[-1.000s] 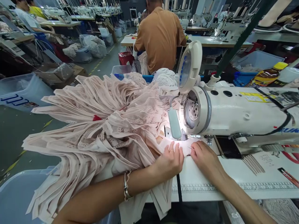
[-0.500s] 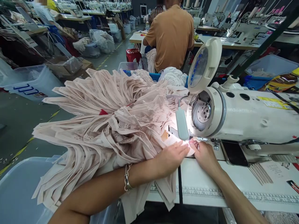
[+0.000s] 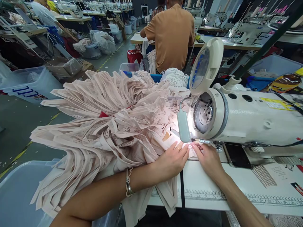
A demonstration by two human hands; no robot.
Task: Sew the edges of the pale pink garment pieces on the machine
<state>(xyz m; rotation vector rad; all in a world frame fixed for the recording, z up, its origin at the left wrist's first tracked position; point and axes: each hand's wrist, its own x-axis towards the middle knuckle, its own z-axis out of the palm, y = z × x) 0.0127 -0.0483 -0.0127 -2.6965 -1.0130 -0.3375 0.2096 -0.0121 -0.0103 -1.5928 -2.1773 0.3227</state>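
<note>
Both my hands meet at a pale pink fabric piece under the needle area of a white sewing machine. My left hand, with a ring and a bracelet, is closed on the fabric's left part, fingers bent and together. Thumb and fingertips of my right hand pinch the fabric's right edge, close to the left fingertips. A small lamp lights the spot from just above. To the left, a large heap of pale pink garment pieces with lace lies over the table. The needle itself is hidden.
A black phone lies beside the machine bed. Thin sticks rest on the white table with its ruler strip. A clear plastic bin stands at lower left. Ahead, a person in a brown shirt sits at another table.
My left fingers have drawn back slightly and bent more, from lying extended on the fabric. The right hand's fingers have shifted slightly over the fabric edge. The person ahead has leaned left.
</note>
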